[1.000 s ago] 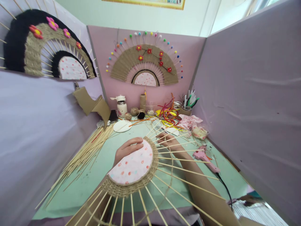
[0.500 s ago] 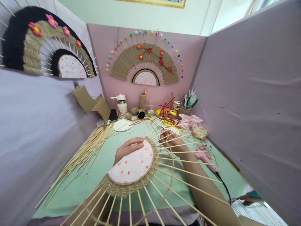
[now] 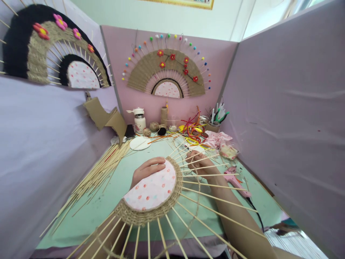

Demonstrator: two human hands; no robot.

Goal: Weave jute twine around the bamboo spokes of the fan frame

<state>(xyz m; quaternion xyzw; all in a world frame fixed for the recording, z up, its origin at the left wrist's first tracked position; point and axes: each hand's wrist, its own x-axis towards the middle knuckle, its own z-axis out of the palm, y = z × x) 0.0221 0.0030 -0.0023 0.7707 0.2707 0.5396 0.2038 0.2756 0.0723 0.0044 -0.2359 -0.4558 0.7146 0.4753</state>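
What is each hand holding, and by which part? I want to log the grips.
The left hand presses flat on the pink floral fabric half-disc, gripping nothing. The right hand pinches the brown jute twine among the bamboo sticks.

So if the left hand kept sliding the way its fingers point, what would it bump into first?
The left hand points right across the pink fabric half-circle, so it would probably meet the twine band at the edge first, then the sticks and the right hand.

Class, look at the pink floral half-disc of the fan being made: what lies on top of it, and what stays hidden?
The left hand rests on the half-disc, fingers flat along its straight edge. The fabric beneath those fingers is covered, and the green mat under the disc cannot be seen.
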